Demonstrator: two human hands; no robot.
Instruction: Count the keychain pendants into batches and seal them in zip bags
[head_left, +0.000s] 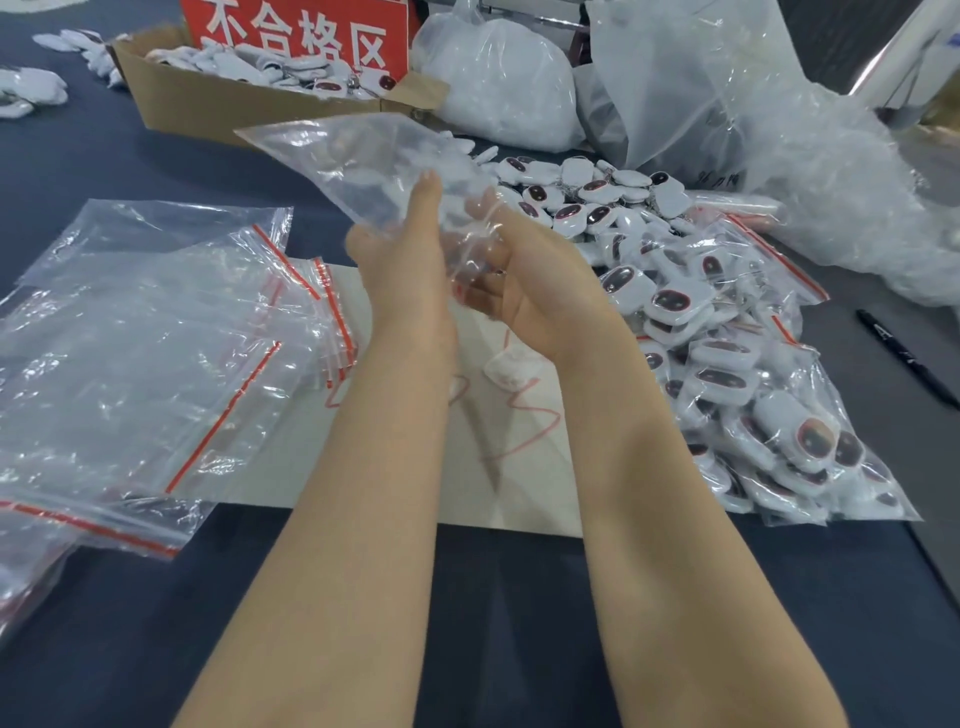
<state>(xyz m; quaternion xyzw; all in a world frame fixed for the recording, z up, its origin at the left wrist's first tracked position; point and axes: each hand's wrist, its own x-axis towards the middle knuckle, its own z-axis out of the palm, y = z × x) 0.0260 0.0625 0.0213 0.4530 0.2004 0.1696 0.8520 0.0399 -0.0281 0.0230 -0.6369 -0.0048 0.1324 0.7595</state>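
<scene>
Both hands hold one empty zip bag above the counter. The left hand grips its lower edge; the right hand clasps it from the right. Spare bags lie at left. Loose pendants are piled far right, with a filled bag near right.

The zip bag is thin, clear, glossy plastic film, crinkled. The pendants look like smooth white plastic with shiny dark faces. The box is matt brown cardboard; the desk dark and matt.
</scene>
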